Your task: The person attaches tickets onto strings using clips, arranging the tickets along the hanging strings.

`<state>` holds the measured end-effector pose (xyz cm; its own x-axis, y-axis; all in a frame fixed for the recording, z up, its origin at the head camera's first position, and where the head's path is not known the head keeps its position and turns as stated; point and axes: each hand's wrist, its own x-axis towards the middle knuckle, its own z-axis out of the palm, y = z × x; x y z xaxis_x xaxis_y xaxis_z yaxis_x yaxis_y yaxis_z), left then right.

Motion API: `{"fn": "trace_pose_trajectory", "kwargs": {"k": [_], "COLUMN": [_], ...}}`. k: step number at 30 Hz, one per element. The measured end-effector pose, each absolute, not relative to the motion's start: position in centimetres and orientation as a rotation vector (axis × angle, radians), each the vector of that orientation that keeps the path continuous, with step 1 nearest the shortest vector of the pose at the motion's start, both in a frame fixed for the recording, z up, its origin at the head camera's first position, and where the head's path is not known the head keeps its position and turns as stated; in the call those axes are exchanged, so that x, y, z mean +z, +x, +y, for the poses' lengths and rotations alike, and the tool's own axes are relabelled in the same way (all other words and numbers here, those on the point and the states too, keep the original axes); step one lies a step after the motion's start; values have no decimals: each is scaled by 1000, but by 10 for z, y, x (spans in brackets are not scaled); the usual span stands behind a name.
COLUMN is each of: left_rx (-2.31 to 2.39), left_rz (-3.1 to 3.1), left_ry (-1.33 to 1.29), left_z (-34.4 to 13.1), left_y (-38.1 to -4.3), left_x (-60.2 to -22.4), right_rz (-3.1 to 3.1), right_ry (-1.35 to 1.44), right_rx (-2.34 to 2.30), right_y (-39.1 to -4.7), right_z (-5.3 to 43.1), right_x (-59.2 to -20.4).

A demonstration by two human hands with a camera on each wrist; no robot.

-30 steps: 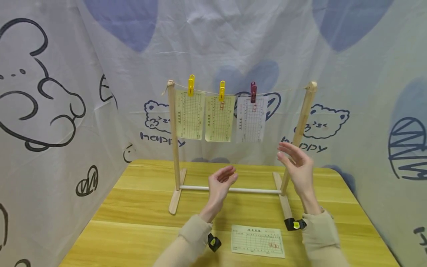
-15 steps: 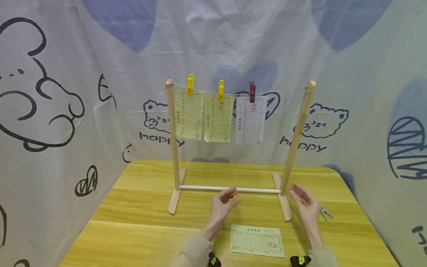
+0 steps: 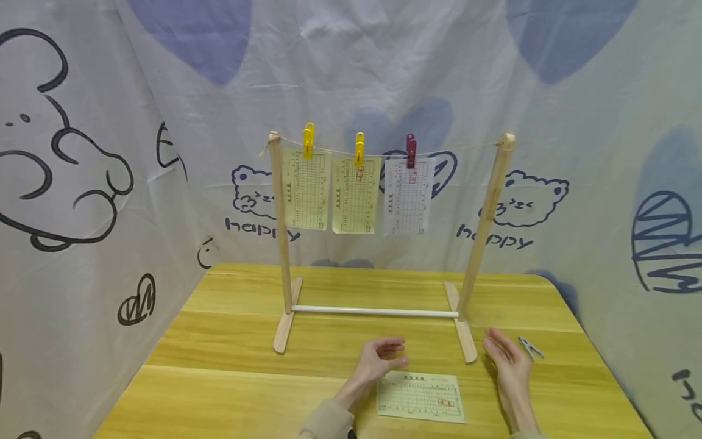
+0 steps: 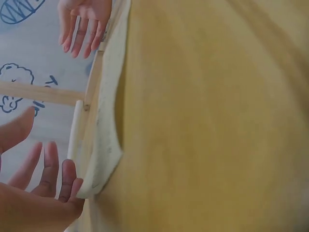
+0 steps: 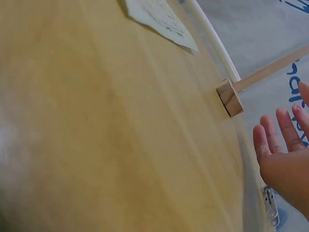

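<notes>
A printed paper slip [image 3: 420, 397] lies flat on the wooden table, its text facing the person. My left hand [image 3: 378, 361] hovers at its upper left corner, fingers loosely bent and thumb apart, holding nothing; whether it touches the paper I cannot tell. To the right of the slip my right hand [image 3: 510, 366] is held with relaxed fingers and nothing in them. Just beyond it lies a grey clothespin [image 3: 531, 347], also in the right wrist view as a pale clothespin [image 5: 271, 207] below the hand.
A wooden rack [image 3: 482, 238] with a white bottom rod [image 3: 378, 311] stands behind the hands. From its string hang two yellowish slips [image 3: 307, 195] under yellow clips [image 3: 359, 148] and a white slip [image 3: 407, 201] under a dark red clip [image 3: 411, 151]. A printed curtain hangs behind.
Both hands have come down from near the rack towards the table, the right one from beside the right post. The grey clothespin, hidden at first, now shows. The hanging slips stay put.
</notes>
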<state>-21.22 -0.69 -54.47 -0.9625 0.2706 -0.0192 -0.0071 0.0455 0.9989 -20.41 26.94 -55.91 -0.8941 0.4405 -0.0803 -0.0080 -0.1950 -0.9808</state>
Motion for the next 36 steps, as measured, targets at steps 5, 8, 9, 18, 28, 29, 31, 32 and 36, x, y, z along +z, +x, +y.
{"fn": "trace_pose_trajectory", "kwargs": {"k": [5,8,9,18,28,29,31,32,36], "left_rx": [1947,1908,1888,1693,1443,1442,1434,1428,1419], "left_rz": [2089,2079,2090,2270,2586,2596,2624,2641,2669], "left_ry": [340,351,359,438,378,372,365,362,331], "left_z": [-2,2,4,13,0,-3,-12,-17,-39], "left_y": [-209,-209,-209,-208,-215,-217,-221,-223,-230], "left_x": [-548,-549,-548,-548,-549,-549,-550,-550,-551], "right_rz": [-1831,-1861,-1868,-1982,-2098,-2095,-2084,-2074,-2034], "right_ry": [-510,-507,-496,-439,-490,-485,-476,-467,-423], "right_rx": [2191,2205,2208,2185,2168,2172,2178,2184,2208], "right_y": [-204,-204,-204,-201,-200,-199,-199,-199,-198], "right_z": [275,278,278,281,283,283,284,284,285], "right_x": [-565,-568,-568,-573,-573,-573,-573,-573,-574]}}
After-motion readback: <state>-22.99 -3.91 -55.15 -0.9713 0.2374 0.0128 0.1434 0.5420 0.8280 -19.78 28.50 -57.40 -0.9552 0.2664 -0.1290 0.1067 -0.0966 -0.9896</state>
